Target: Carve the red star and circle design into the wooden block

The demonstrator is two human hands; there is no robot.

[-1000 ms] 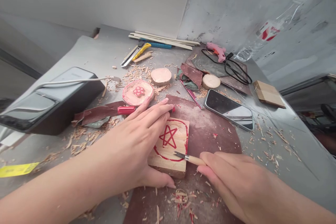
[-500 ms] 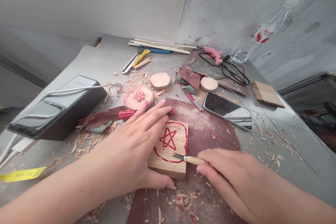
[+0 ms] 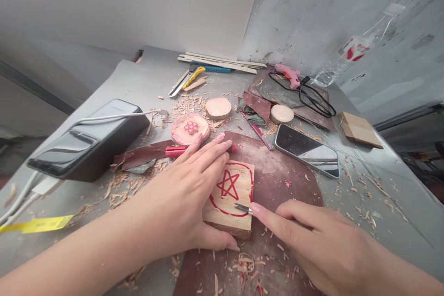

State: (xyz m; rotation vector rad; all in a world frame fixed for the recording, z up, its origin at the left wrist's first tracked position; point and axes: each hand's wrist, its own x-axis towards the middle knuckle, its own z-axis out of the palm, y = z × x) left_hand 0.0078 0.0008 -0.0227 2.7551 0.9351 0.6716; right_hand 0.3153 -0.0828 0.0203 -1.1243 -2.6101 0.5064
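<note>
My left hand [image 3: 194, 189] lies over the left side of a square wooden block [image 3: 227, 203], thumb along its near edge and fingers across its far corner. A red star inside a rounded red outline is drawn on the block's top. My right hand [image 3: 319, 231] is closed around a wood-carving gouge [image 3: 243, 208], its index finger stretched along the tool to the metal. The gouge's tip is over the lower right of the block, near the red line; its handle is hidden in my hand. Just beyond my left fingers lies a red marker [image 3: 175, 151], partly covered.
Beyond are a wood disc with a red flower [image 3: 190, 128], plain discs [image 3: 218, 108], a utility knife [image 3: 183, 82], and a pink glue gun [image 3: 288, 75]. A phone [image 3: 307, 150] lies right, a black power bank [image 3: 90, 138] left. Shavings litter the brown mat [image 3: 277, 180].
My right index finger has moved forward from the handle onto the gouge's metal shank. The whole view has shifted slightly; my left hand stays on the block.
</note>
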